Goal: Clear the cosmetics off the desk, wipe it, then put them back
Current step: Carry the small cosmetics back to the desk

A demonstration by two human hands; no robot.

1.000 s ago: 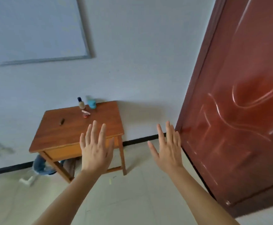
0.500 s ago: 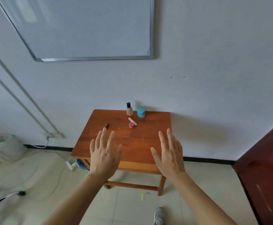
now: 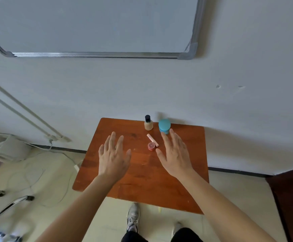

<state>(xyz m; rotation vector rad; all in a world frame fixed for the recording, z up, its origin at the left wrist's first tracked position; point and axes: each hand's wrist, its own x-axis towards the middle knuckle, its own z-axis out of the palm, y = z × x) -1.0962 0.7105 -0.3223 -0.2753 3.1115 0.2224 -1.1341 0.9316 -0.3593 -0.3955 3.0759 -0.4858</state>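
A small wooden desk (image 3: 142, 182) stands against the wall. At its far edge are a beige bottle with a black cap (image 3: 148, 123) and a teal jar (image 3: 164, 126). In front of them lie a pink tube (image 3: 152, 140) and a small red pot (image 3: 151, 146). My left hand (image 3: 113, 158) hovers over the desk's left half, fingers straight and spread, holding nothing. My right hand (image 3: 174, 155) hovers just right of the pink tube and red pot, fingers straight, its tips near the teal jar. A dark stick seen earlier is hidden behind my left hand.
A whiteboard (image 3: 93, 25) hangs on the wall above the desk. Cables (image 3: 55, 165) and a grey bundle (image 3: 9, 151) lie on the floor to the left, with a chair base (image 3: 6, 206) at lower left. A dark red door (image 3: 292, 198) is at right. My shoes (image 3: 133, 217) are by the desk's near edge.
I have come closer to the desk, which now fills the middle of the view. Both hands stay spread and empty and now hover over the desktop; the door has slid to the right edge.
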